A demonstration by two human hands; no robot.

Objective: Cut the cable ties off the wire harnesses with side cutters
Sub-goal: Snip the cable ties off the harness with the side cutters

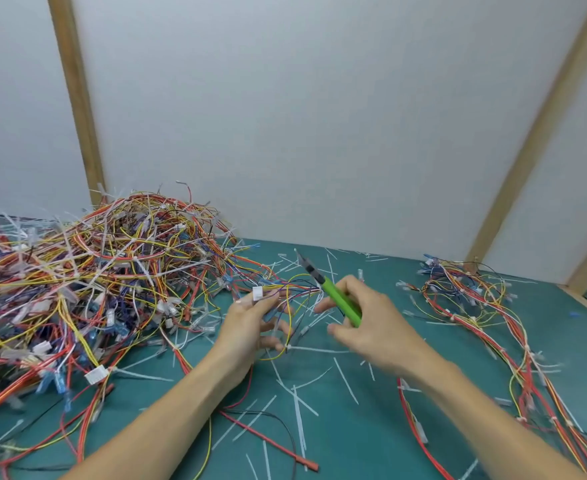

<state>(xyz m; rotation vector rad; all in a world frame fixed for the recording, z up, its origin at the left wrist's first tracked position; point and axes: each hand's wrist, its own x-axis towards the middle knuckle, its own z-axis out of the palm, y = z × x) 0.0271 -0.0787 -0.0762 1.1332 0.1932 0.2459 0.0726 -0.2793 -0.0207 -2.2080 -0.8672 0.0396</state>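
My right hand grips the green-handled side cutters, whose dark jaws point up and to the left, away from me. My left hand holds a thin wire harness of yellow, red and blue wires with a white connector at my fingertips. The harness runs left into the big pile. A white cable tie sticks out of the harness below my hands. The cutter jaws are above the wires and not on a tie.
A large tangled pile of harnesses fills the left of the green mat. A smaller group of harnesses lies at the right. Several cut white ties are scattered in the middle. A white wall with wooden battens stands behind.
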